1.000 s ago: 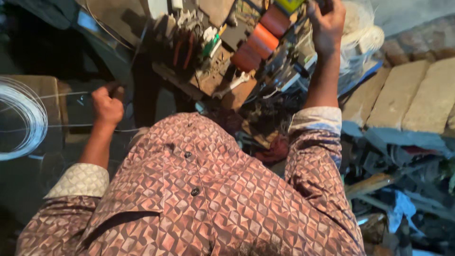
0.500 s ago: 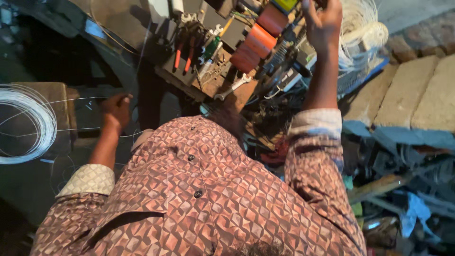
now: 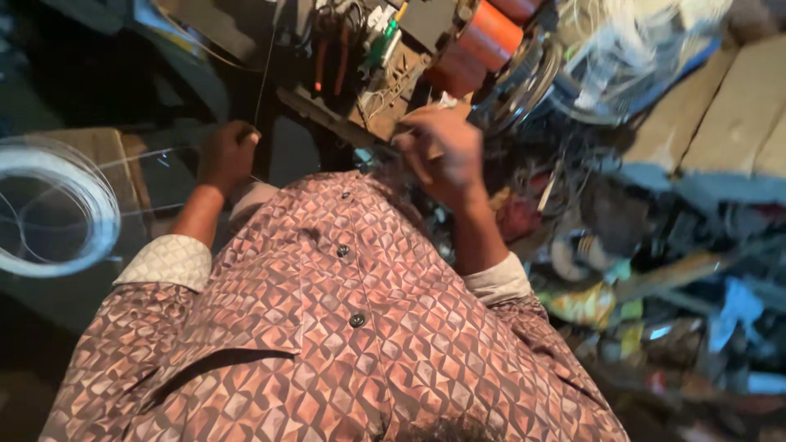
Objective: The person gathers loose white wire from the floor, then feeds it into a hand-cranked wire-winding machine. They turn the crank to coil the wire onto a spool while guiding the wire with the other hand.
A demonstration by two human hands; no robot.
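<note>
Grip of the left hand (image 3: 225, 154): fingers curled tight around a thin wire (image 3: 264, 74) that runs up from the fist toward the cluttered bench (image 3: 344, 123). Grip of the right hand (image 3: 442, 155): fingers bent inward just above the chest of the patterned shirt (image 3: 344, 327); blur hides whether they hold anything. Pale strands stretch from the left fist to a coil of light wire (image 3: 53, 209) lying at the far left. On the bench, behind the right hand, stand orange spools (image 3: 491, 37); red-handled pliers (image 3: 327, 61) lie near them. Pale stone blocks (image 3: 729, 123) sit at the right.
</note>
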